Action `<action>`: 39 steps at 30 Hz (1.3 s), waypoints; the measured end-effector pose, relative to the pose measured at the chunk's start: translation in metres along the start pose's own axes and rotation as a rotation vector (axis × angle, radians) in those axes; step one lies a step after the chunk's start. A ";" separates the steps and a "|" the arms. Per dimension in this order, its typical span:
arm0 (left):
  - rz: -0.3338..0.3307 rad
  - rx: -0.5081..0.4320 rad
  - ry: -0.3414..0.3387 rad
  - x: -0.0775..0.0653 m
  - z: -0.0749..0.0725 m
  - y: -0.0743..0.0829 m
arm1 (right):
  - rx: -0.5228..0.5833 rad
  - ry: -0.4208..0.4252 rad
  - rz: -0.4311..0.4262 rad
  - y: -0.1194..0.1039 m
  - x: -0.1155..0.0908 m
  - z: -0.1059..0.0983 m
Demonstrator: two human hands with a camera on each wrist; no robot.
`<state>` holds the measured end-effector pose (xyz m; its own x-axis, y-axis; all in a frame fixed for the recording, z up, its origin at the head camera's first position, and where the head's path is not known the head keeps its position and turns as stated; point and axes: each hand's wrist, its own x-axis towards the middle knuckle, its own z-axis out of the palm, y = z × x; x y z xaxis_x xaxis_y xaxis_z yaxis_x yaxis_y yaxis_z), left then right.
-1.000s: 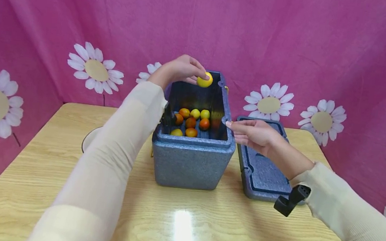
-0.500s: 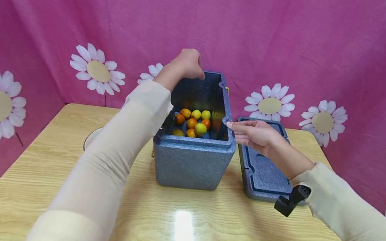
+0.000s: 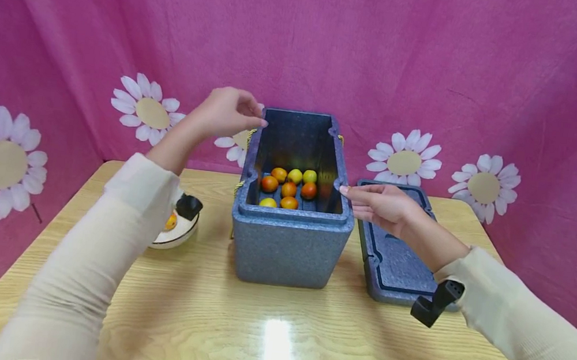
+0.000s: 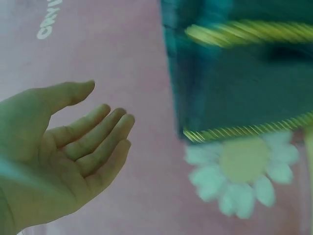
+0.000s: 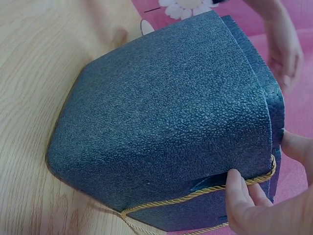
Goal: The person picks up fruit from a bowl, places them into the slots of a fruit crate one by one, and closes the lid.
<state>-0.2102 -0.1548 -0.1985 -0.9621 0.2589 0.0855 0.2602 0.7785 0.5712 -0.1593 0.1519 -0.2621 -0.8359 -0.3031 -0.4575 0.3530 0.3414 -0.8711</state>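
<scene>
A grey-blue foam box (image 3: 289,255) stands on the table in the head view. Several round yellow and orange-red fruits (image 3: 289,189) lie on its floor. My left hand (image 3: 227,113) is raised beside the box's far left corner, holding nothing; the left wrist view shows its fingers (image 4: 98,127) loosely bent, apart from the box. With my right hand (image 3: 382,203) I pinch the box's right rim. In the right wrist view the thumb is at the rim, and the fingers (image 5: 237,196) touch the outer wall by a yellow rope (image 5: 195,195).
At left, partly behind the left sleeve, stands a white bowl (image 3: 176,242) with a dark rim and an orange fruit (image 3: 171,222) in it. The box's lid (image 3: 405,266) lies on the table at right. A pink curtain (image 3: 302,42) hangs behind.
My left hand has let go of a yellow fruit, which fell into the box and is now out of sight. That hand has moved left, uncovering part of the bowl. The right hand stays put.
</scene>
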 end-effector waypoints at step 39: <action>-0.009 0.329 -0.376 -0.079 0.057 -0.175 | 0.022 -0.013 0.009 -0.002 0.001 -0.002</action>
<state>-0.1751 -0.2789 -0.3514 -0.8842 0.3923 -0.2534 0.3220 0.9051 0.2778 -0.1613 0.1529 -0.2604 -0.8273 -0.3118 -0.4673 0.3694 0.3247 -0.8707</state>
